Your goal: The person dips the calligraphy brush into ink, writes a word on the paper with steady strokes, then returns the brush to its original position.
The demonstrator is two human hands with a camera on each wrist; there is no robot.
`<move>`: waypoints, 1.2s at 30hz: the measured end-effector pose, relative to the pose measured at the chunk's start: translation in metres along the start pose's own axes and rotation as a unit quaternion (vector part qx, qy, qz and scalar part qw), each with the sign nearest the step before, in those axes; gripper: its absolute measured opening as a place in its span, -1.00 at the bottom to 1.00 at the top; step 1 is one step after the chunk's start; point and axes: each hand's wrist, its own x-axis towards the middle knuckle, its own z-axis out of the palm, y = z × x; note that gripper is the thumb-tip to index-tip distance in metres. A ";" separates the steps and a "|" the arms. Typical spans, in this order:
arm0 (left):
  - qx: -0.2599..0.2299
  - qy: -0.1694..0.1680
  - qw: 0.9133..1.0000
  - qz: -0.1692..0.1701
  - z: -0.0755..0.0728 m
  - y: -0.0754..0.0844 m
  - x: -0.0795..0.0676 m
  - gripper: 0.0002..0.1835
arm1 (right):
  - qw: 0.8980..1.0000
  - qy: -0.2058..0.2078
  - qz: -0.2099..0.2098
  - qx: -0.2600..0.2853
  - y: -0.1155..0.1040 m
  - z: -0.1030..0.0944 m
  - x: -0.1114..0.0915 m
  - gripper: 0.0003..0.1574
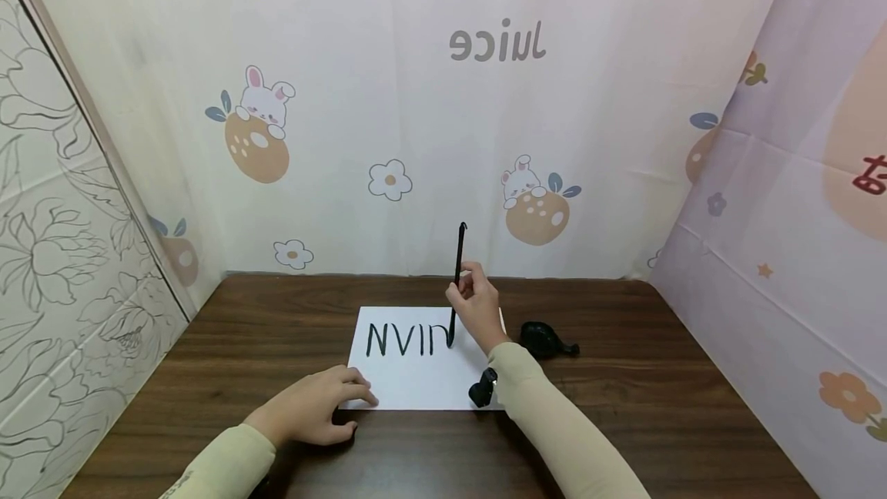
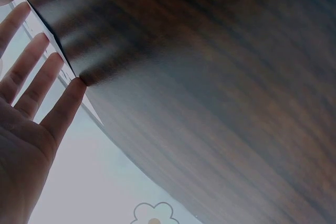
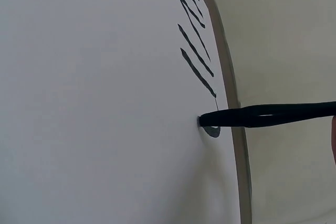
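My right hand [image 1: 476,303] pinches a black calligraphy brush [image 1: 459,252] upright, its thin hooked end at the top. The brush tip [image 3: 205,121] is down on a white sheet of paper [image 1: 409,387], at the end of a wet black stroke. Bold black letters [image 1: 398,340] reading "NVI" run along the upper part of the sheet, followed by an arched stroke that leads to the tip. At the sheet's lower left corner, my left hand [image 1: 319,405] rests with spread fingers [image 2: 64,109] on the paper and the table beside it.
Right of the sheet lies a glossy black rounded object [image 1: 543,339] with a narrow end. The brown wooden table [image 1: 624,406] ends at a printed cloth backdrop [image 1: 333,98]. A small black wrist camera [image 1: 483,389] hangs over the sheet's lower right corner.
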 end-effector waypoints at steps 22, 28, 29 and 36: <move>0.002 -0.002 1.000 -0.003 0.002 -0.001 -0.002 -0.64 | 1.000 -0.025 0.008 0.012 0.001 0.005 -0.004 -0.64; 0.002 0.000 1.000 -0.004 0.002 -0.001 -0.001 -0.65 | 0.999 -0.029 0.018 0.029 0.000 0.006 -0.004 -0.63; 0.002 0.001 1.000 -0.005 0.002 -0.001 -0.001 -0.65 | 0.999 -0.030 0.020 0.034 0.000 0.006 -0.004 -0.63; -0.002 0.001 1.000 -0.007 0.003 -0.001 0.000 -0.64 | 0.998 -0.027 0.024 0.045 0.000 0.009 -0.005 -0.64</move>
